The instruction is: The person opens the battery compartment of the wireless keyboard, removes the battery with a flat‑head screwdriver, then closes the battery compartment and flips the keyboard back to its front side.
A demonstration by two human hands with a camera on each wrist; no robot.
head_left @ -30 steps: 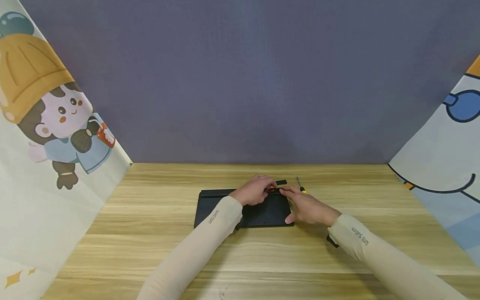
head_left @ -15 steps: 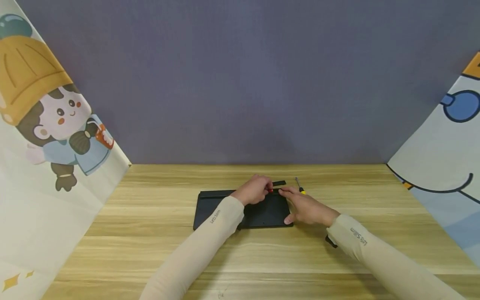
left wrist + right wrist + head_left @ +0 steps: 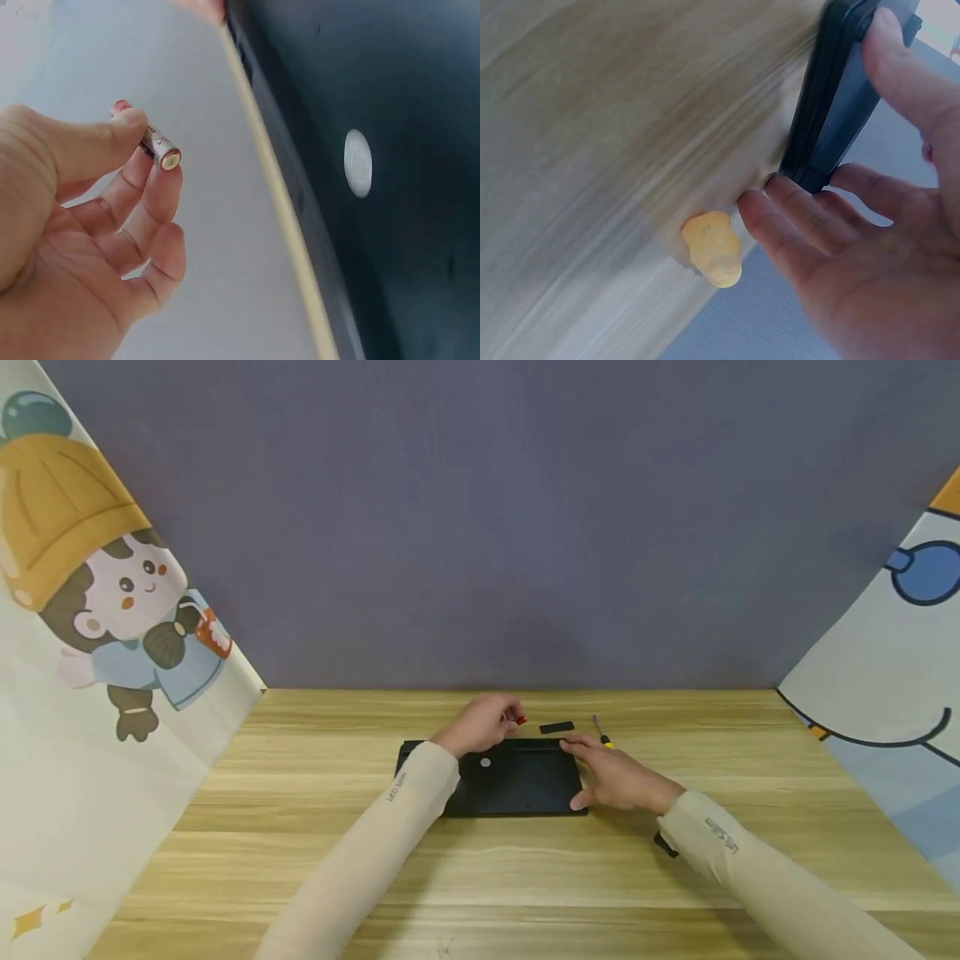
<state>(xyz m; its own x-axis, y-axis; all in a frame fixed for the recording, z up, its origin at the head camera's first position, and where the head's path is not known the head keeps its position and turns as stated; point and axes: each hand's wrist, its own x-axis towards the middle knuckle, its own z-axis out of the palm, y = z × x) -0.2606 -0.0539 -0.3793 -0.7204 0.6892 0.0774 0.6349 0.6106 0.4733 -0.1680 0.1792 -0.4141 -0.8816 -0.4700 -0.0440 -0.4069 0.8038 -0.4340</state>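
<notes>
A black keyboard (image 3: 525, 781) lies face down on the table, a round pale sticker (image 3: 486, 762) on its underside. Just beyond its far edge, my left hand (image 3: 483, 724) pinches a small battery (image 3: 160, 145) between thumb and fingers. The battery's red end peeks out past the thumb in the left wrist view. My right hand (image 3: 618, 775) spans the keyboard's right end, thumb near the close corner and fingers at the far corner. In the right wrist view the thumb rests on the keyboard (image 3: 832, 112) and the fingertips touch its edge. My left forearm covers the keyboard's left part.
A small black strip-like cover (image 3: 557, 727) lies behind the keyboard. To its right is a screwdriver (image 3: 605, 741) with a yellow and black handle. A grey wall (image 3: 517, 568) rises at the back of the wooden table (image 3: 510, 885).
My left hand has lifted from the slot along the keyboard's far edge and moved left and away, carrying the battery. The sticker has come into sight. My right hand stays in place.
</notes>
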